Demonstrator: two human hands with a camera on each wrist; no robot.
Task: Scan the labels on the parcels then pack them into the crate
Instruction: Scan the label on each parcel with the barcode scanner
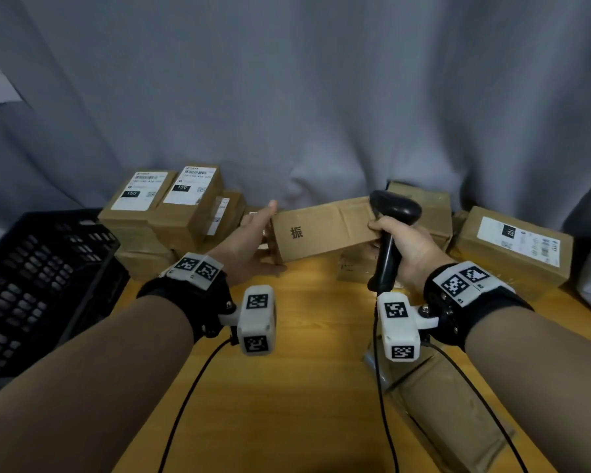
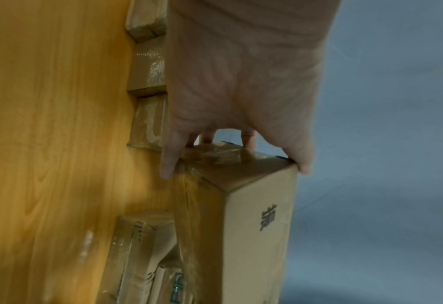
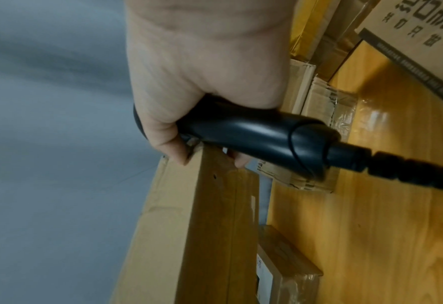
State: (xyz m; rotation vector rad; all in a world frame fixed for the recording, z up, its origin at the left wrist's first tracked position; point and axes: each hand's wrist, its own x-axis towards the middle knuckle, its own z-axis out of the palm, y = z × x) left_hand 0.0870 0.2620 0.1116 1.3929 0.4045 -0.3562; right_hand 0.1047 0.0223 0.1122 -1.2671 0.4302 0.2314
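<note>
- One black plastic crate [image 1: 45, 268] with lattice walls sits at the left edge of the frame, beside the table.
- Left of centre stands a stack of brown cardboard parcels [image 1: 171, 213]; three white labels show, two on top and one on a side face. I can't count the boxes underneath.
- The left hand [image 1: 253, 240] clasps the near end of one long cardboard parcel [image 1: 321, 230], thumb and fingers spread over its taped end face. The parcel is raised above the glossy yellow wooden table [image 1: 287, 387], with a printed character on the side facing the camera.
- The right hand [image 1: 406, 247] is wrapped around the handle of one smooth black scanner [image 1: 391, 233], its thumb pressed to the parcel's far end.
- At right lies one labelled box [image 1: 512, 247]; more sit behind it.
</note>
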